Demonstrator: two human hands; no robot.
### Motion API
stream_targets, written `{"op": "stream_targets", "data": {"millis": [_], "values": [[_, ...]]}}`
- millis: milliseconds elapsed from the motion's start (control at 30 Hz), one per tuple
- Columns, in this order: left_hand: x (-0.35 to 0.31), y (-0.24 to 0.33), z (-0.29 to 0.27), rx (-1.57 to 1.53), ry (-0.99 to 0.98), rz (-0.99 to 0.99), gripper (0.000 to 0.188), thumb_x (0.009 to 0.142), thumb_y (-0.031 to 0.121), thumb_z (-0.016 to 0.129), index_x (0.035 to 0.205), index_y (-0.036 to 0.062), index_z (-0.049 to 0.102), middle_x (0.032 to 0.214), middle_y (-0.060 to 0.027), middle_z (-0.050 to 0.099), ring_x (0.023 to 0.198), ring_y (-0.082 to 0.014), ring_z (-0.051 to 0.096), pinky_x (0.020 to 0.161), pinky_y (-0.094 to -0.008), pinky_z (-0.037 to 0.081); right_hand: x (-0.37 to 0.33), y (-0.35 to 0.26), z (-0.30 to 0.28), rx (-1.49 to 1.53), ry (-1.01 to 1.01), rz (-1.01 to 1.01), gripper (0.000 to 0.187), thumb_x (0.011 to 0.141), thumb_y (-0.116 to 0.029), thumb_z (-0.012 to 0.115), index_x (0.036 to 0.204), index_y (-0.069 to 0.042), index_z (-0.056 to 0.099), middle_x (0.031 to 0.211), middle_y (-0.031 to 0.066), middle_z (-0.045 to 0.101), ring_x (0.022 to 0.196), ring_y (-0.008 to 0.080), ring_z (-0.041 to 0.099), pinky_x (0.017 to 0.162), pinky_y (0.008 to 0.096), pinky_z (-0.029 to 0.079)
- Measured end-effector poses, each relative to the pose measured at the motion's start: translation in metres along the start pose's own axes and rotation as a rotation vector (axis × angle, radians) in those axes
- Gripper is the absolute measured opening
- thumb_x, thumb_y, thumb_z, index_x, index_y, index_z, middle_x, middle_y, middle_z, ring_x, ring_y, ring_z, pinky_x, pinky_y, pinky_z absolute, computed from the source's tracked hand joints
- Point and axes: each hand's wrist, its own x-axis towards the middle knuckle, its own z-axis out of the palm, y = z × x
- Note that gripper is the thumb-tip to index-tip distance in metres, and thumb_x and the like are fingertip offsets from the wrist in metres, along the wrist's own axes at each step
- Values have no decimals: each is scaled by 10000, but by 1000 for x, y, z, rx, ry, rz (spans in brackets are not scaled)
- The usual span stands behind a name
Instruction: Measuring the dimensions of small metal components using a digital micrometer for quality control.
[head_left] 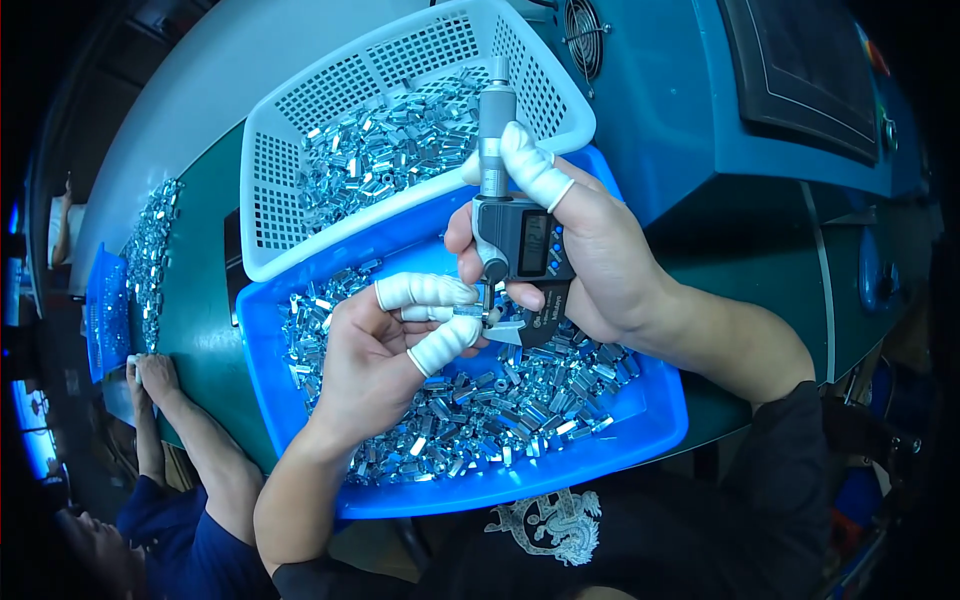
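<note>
My right hand (590,235) is closed round a digital micrometer (513,240), its thumb in a white finger cot on the thimble at the top. White cots also cover fingertips of my left hand (385,345), which pinches a small silvery metal part (470,311) at the micrometer's jaws. Whether the jaws touch the part I cannot tell. Both hands are above a blue plastic tray (520,487) that holds many loose shiny hex-shaped metal pieces (500,410). Behind it, a white perforated basket (268,190) contains more such pieces.
A teal machine (660,100) with a fan grille and a dark screen panel (800,80) stands at the right. At the left, another person's hand (155,378) rests by a row of metal pieces (152,260) on the green table (205,230), near a smaller blue tray (105,315).
</note>
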Motion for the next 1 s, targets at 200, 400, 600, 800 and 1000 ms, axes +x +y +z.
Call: {"op": "stream_targets", "data": {"millis": [200,400,600,800,1000], "values": [[0,0,0,-7,19,-16,205,827,-14,627,1027,-21,579,941,-153,657,826,-207,664,726,-315,563,2,2,-1,6,0,-2,439,968,-438,369,1098,-33,477,852,137,623,696,141,632,398,199,417],[-2,2,0,-22,7,-40,208,832,-8,622,1034,-22,573,952,-165,654,827,-212,665,714,-318,570,2,2,-1,31,-17,-5,488,975,-448,326,1166,-19,461,858,137,619,690,144,629,406,198,420],[-1,4,1,-50,0,-73,210,837,-46,603,1041,-46,556,948,-129,645,831,-204,658,734,-305,558,2,3,-2,73,-27,-19,496,979,-448,303,1184,-23,456,867,139,620,686,147,628,405,198,417],[-1,4,0,-52,-6,-68,213,837,-47,604,1044,-46,554,950,-129,646,831,-205,658,730,-301,557,2,2,0,40,12,-6,434,968,-450,357,1061,-46,484,845,143,627,681,146,634,397,199,411],[-1,4,1,-54,3,-83,213,835,-50,603,1043,-46,554,952,-131,647,830,-203,658,734,-300,556,0,2,0,46,21,-13,427,959,-463,377,995,-52,487,831,140,630,674,145,634,393,198,410]]}}
